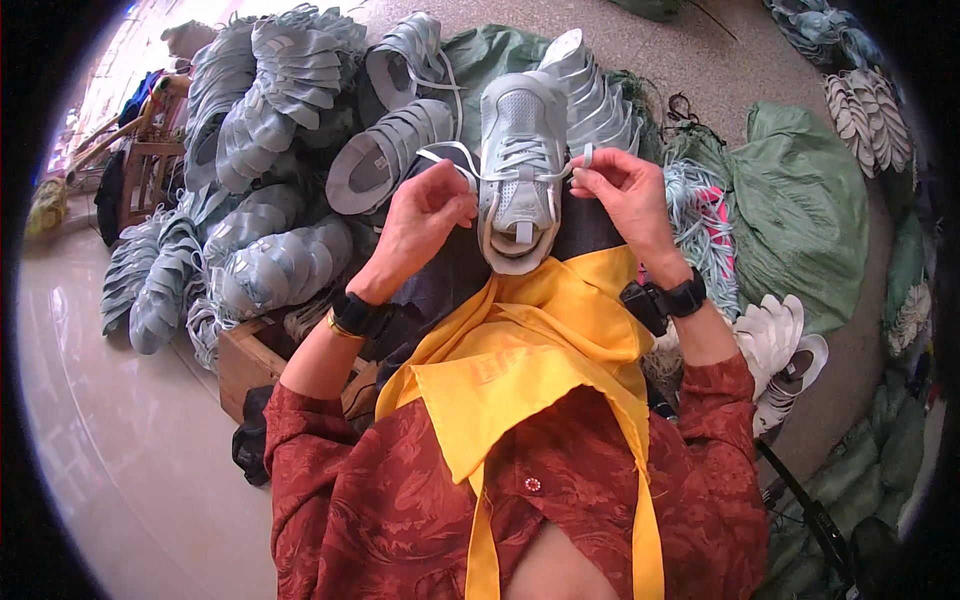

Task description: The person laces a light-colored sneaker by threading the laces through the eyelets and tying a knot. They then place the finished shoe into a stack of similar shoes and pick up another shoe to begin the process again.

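Note:
A pale grey-blue shoe upper [520,105] rests on my lap between my knees, its heel opening toward me. White laces [525,152] cross its front. On the left side, my left hand [425,220] pinches one end of the shoelace, which loops above the fingers. To the right, my right hand [628,195] grips the other end between thumb and fingertips, and a short tip sticks up above them. Both hands stand just off the shoe's sides, with the lace stretched out to each. A yellow apron [530,350] covers my lap below the shoe.
Stacked grey-blue shoe uppers [275,110] fill the left. Two looser uppers, one a grey upper [365,170], lie near my left knee. A wooden box [250,365] stands low on the left. On the right are a laces bundle [690,215], a green sack [800,210] and white uppers [775,335].

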